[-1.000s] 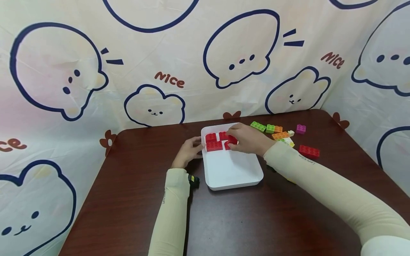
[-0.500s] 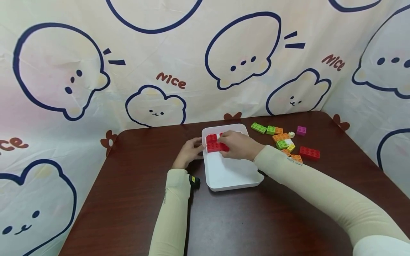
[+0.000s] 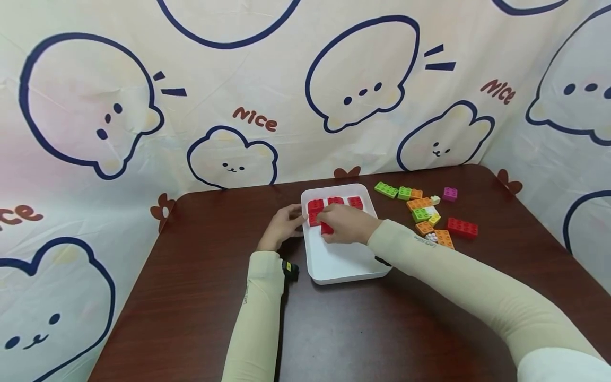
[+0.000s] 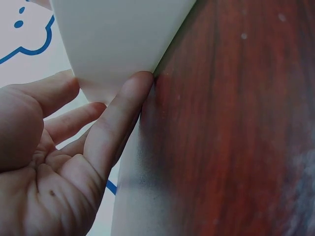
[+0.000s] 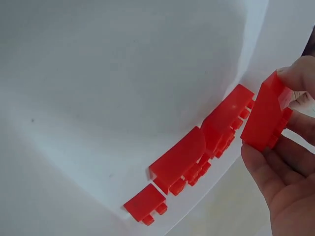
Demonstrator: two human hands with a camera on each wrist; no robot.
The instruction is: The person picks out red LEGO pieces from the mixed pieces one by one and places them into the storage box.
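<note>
Right hand: our right hand (image 3: 345, 225) pinched a red brick (image 5: 266, 117) between thumb and fingertips (image 5: 300, 78), the grip closed snugly on it, lifted just above the tray floor.
Held brick: it sat tilted in the grip, studs facing our palm, over the far left part of the white tray (image 3: 350, 262).
Red bricks in tray: beyond the grip, a row of red bricks (image 3: 335, 202) lay along the tray's far wall, the nearest just beside our fingertips.
Left hand: our left hand (image 3: 281, 227) rested with relaxed, nearly straight fingers (image 4: 123, 115) against the tray's outer left wall; it held nothing.
Loose bricks: to the right of the grip, well apart, green, orange, white and purple bricks (image 3: 422, 209) and one long red brick (image 3: 461, 227) lay on the dark surface (image 3: 200, 276).
Backdrop: a cartoon-print cloth (image 3: 143, 106) hung behind.
</note>
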